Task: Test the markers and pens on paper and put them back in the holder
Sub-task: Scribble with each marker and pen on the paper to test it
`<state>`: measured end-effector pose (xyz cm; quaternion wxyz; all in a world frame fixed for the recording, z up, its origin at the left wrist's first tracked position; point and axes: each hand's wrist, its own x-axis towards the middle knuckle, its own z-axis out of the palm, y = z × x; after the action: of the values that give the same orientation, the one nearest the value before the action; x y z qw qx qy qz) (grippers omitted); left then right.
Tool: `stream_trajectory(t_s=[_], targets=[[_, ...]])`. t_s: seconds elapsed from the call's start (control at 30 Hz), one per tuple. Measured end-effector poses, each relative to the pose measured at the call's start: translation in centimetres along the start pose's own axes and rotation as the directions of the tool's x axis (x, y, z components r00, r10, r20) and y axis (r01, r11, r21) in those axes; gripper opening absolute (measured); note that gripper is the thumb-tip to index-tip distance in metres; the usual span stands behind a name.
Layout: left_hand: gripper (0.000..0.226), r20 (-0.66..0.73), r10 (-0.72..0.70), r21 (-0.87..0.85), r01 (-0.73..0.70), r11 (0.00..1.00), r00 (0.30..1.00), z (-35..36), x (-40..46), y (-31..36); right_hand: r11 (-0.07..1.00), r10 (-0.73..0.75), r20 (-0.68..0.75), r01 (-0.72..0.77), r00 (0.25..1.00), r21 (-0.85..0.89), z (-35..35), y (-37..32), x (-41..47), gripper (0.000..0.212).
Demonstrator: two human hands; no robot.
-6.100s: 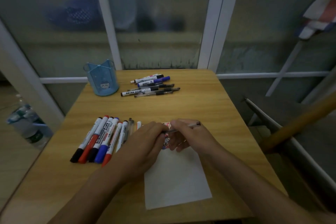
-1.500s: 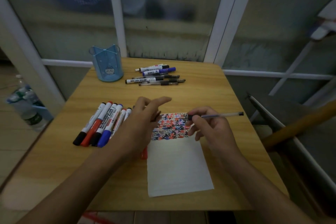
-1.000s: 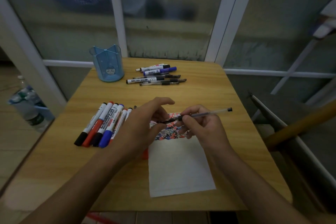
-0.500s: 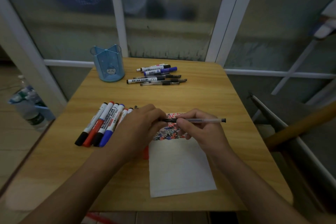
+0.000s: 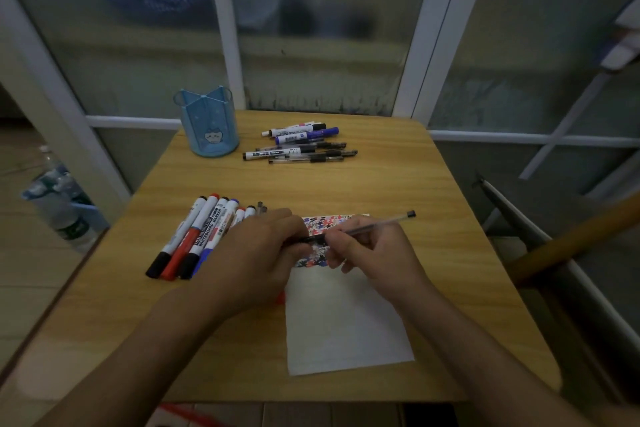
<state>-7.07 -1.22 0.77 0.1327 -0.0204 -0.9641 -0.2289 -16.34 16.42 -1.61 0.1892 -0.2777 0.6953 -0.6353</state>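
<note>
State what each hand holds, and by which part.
Right hand grips the clear pen low on its barrel, by the dark grip. Left hand pinches its tip end; whether that is a cap cannot be told.

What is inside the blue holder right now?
The holder looks empty: nothing pokes above its rim, and its see-through dividers show no pens. The bottom of its compartments is hidden.

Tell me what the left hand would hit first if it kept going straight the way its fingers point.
The left hand points rightward at the clear pen and the right hand holding it. Those come first, almost at once; the fingertips already seem to be at the pen's dark tip, above the paper.
</note>
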Motion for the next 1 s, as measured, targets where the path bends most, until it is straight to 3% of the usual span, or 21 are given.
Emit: stream_trajectory(t_s=[0.1, 0.2, 0.3, 0.4, 0.47, 0.57, 0.8, 1.0], targets=[[0.022, 0.018, 0.003, -0.036, -0.003, 0.999, 1.000, -0.8, -0.3, -0.1, 0.996, -0.020, 0.026, 0.022, 0.999, -0.083, 0.9, -0.6, 0.6, 0.015], [0.011, 0.008, -0.017, -0.023, 0.017, 1.000, 1.000, -1.0, -0.6, -0.3, 0.986, -0.025, 0.079, 0.038, 0.997, -0.165, 2.2, -0.7, 1.1, 0.029], [0.020, -0.057, -0.096, 0.023, 0.097, 0.995, 0.994, -1.5, -1.3, -1.2, 0.975, -0.028, 0.041, 0.037, 0.999, -0.219, 3.0, -0.8, 1.5, 0.041], [0.048, -0.174, -0.232, 0.061, 0.246, 0.967, 0.957, -2.7, -2.3, -2.9, 0.964, -0.011, -0.029, 0.003, 1.000, -0.267, 2.6, -0.6, 2.0, 0.029], [0.057, -0.177, -0.312, 0.137, 0.337, 0.931, 0.933, -3.2, -3.0, -4.2, 0.951, -0.017, -0.059, -0.002, 0.998, -0.309, 2.1, -0.2, 2.2, 0.022], [0.044, -0.114, -0.380, 0.287, 0.397, 0.872, 0.918, -3.7, -3.4, -5.5, 0.904, -0.044, -0.105, -0.006, 0.994, -0.428, 1.2, 0.1, 2.4, 0.020], [0.027, -0.033, -0.403, 0.379, 0.385, 0.842, 0.914, -3.5, -3.3, -6.2, 0.851, -0.063, -0.130, -0.015, 0.990, -0.524, 0.8, 0.9, 2.4, 0.023], [0.037, -0.074, -0.379, 0.397, 0.376, 0.837, 0.922, -3.4, -3.4, -6.7, 0.806, -0.096, -0.104, 0.016, 0.990, -0.592, 0.9, 1.6, 2.5, 0.022]])
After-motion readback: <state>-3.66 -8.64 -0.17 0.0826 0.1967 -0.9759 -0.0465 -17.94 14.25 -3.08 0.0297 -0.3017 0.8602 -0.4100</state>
